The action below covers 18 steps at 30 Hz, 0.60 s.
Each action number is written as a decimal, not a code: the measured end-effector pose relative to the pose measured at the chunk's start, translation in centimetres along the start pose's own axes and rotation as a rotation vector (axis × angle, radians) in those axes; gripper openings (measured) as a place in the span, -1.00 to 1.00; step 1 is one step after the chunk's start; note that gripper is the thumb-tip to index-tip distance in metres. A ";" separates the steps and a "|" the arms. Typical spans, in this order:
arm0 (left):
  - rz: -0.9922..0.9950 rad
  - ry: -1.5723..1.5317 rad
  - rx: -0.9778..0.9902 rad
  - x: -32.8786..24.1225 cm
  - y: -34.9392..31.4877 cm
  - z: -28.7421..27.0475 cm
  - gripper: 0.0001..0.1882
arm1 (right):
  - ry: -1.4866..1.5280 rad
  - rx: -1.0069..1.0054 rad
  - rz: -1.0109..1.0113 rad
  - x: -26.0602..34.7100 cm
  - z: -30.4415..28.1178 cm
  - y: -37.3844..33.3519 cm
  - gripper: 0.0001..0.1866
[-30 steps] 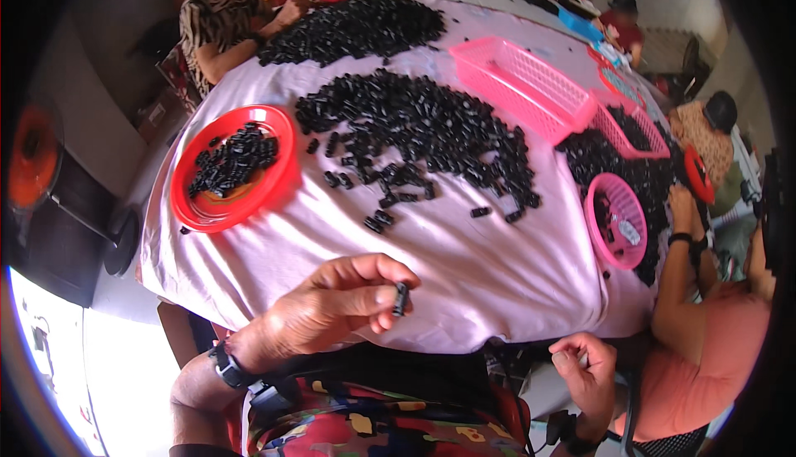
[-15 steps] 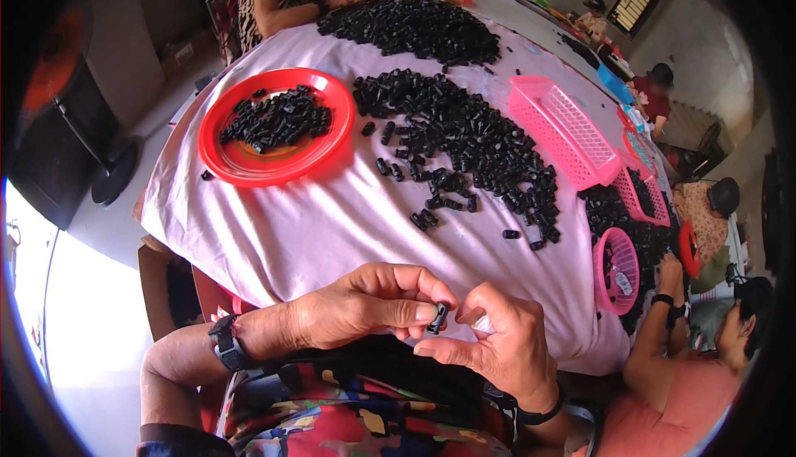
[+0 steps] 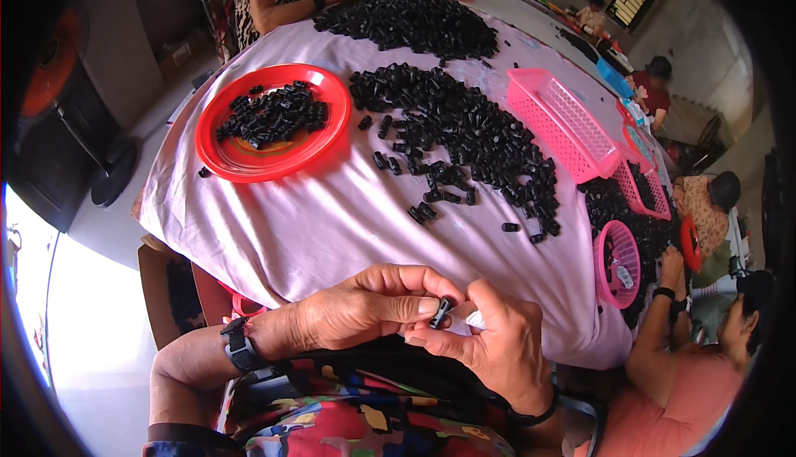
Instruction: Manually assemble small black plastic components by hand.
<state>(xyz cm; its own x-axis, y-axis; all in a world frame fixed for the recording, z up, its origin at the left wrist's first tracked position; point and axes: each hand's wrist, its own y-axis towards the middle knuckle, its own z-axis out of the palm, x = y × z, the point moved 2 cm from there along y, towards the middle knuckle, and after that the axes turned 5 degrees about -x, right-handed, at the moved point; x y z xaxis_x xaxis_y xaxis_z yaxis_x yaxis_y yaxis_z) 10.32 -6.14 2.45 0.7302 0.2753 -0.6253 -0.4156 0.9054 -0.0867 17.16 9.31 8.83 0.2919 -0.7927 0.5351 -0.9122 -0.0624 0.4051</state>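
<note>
My left hand [image 3: 369,304] pinches a small black plastic part [image 3: 441,314] between thumb and fingers, just above my lap at the table's near edge. Close against it is my right hand [image 3: 506,345], with fingers curled round a small white thing [image 3: 475,319]; whether that is cloth or a tool handle I cannot make out. The thumb and forefinger of my right hand come right up to the black part. Beyond my hands lies a loose heap of similar black parts [image 3: 464,130]. A red plate [image 3: 214,161] to the left carries a smaller pile of them.
Pink cloth covers the table [image 3: 332,233]. A pink basket [image 3: 564,121] and a round pink basket [image 3: 634,262] stand on the right. Another black heap [image 3: 410,24] lies farther back. A co-worker [image 3: 680,374] sits close on my right; another person [image 3: 274,5] is at the far left.
My right hand has shifted slightly left, its thumb and forefinger closing in on the black part. The black part has turned a little in my left fingers. The view has moved slightly.
</note>
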 end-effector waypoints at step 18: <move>0.000 -0.043 0.004 -0.4 0.0 0.4 -0.72 | -0.032 -0.070 0.015 -0.1 0.3 -0.3 -0.48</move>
<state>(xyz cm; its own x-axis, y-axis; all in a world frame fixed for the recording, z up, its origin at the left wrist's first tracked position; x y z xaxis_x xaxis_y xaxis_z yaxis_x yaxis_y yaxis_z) 10.24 -6.13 2.95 0.7528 0.2892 -0.5913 -0.4136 0.9066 -0.0832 17.29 9.20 8.45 0.2676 -0.8126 0.5178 -0.8938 -0.0086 0.4484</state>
